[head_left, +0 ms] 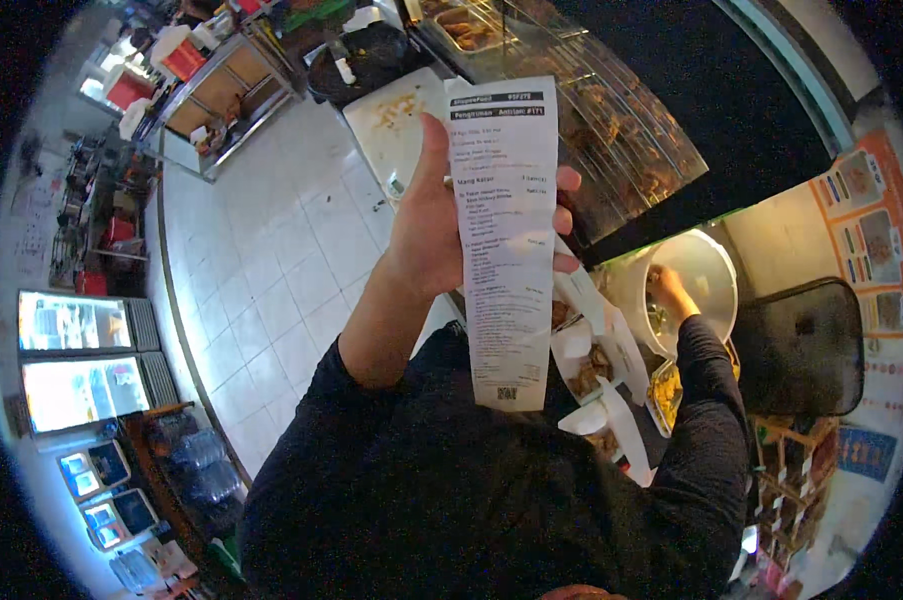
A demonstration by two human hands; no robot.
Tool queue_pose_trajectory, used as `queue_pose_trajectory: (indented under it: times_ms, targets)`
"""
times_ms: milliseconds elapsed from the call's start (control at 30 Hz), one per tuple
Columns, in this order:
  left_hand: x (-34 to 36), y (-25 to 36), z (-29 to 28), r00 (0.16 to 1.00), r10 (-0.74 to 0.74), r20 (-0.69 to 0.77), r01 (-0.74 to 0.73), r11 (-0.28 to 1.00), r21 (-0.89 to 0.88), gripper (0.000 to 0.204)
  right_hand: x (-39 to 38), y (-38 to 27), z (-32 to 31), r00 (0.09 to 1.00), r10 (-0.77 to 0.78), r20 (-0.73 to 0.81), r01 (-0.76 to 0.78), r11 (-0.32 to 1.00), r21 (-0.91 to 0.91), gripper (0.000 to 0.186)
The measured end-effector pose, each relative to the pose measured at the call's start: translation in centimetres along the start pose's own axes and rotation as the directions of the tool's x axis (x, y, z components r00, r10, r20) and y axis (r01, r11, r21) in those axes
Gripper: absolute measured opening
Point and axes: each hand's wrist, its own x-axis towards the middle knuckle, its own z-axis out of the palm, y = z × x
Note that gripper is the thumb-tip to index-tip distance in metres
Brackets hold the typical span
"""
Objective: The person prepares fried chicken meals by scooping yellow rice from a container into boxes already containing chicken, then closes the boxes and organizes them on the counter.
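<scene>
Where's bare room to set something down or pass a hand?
A small bare patch shows on the white board, below its food scraps, beside the left hand. A hand could likely pass over the tiled floor, left of that arm. It's crowded right of the receipt: open boxes and yellow food sit near the white tub around the right hand.
</scene>
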Motion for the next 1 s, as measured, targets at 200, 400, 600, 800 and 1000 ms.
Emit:
queue_pose_trajectory:
  times_ms: [200, 400, 600, 800, 1000]
  targets:
    - [0.9, 2.1, -1.6, 0.991, -0.067, 0.119, 0.066, 0.998, 0.013, 0.091, -3.4, -4.9, -7.0, 0.918, 0.397, 0.007, -0.367, 0.841, 0.397, 0.041]
    - [1.5, 3.8, -3.0, 0.971, -0.144, 0.192, 0.158, 0.986, -0.057, 0.091, -8.4, -5.7, -8.4, 0.867, 0.468, 0.17, -0.371, 0.381, 0.847, 0.02]
    - [1.1, 6.6, -3.9, 0.97, -0.192, 0.149, 0.194, 0.981, 0.001, 0.092, -9.9, -4.8, -9.7, 0.946, 0.309, 0.094, -0.179, 0.26, 0.949, 0.044]
    - [-5.3, 14.5, -6.5, 0.993, 0.087, -0.079, -0.07, 0.978, 0.195, 0.08, -16.9, -13.4, -11.5, 0.766, 0.568, -0.302, 0.389, -0.035, 0.921, 0.03]
    - [-11.0, 18.6, -11.6, 0.831, 0.255, -0.495, -0.076, 0.932, 0.353, 0.08, -18.8, -28.5, -6.6, 0.944, -0.098, -0.314, 0.189, -0.621, 0.761, 0.043]
